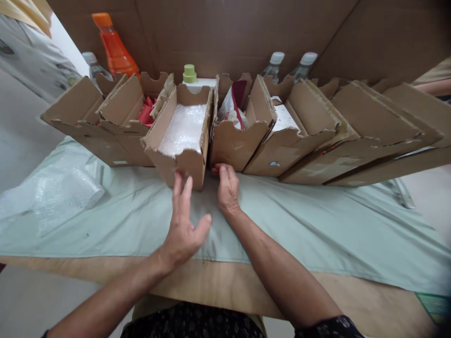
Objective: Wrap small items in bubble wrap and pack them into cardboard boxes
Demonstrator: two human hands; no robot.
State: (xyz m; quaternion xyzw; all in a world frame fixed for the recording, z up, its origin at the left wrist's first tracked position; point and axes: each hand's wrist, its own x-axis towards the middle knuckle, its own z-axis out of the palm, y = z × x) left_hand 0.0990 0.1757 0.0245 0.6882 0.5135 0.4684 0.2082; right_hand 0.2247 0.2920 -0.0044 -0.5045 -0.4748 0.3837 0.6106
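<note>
My left hand (pixel 183 225) has its fingers spread, with the fingertips at the lower front of an open cardboard box (pixel 188 164) holding bubble wrap (pixel 184 129). That box juts out in front of its neighbours. My right hand (pixel 228 188) has bent fingers near the bottom front edge of the adjoining cardboard box (pixel 234 145), where a white and dark red packet (pixel 232 110) stands inside. The right fingertips are partly hidden, and I cannot make out whether they grip anything.
More cardboard boxes (pixel 299 152) stand in the row on both sides. Behind them are an orange bottle (pixel 118 51), a green-capped container (pixel 190 75) and clear bottles (pixel 274 68). Loose bubble wrap (pixel 66 192) lies at left on the pale green cloth (pixel 299 225).
</note>
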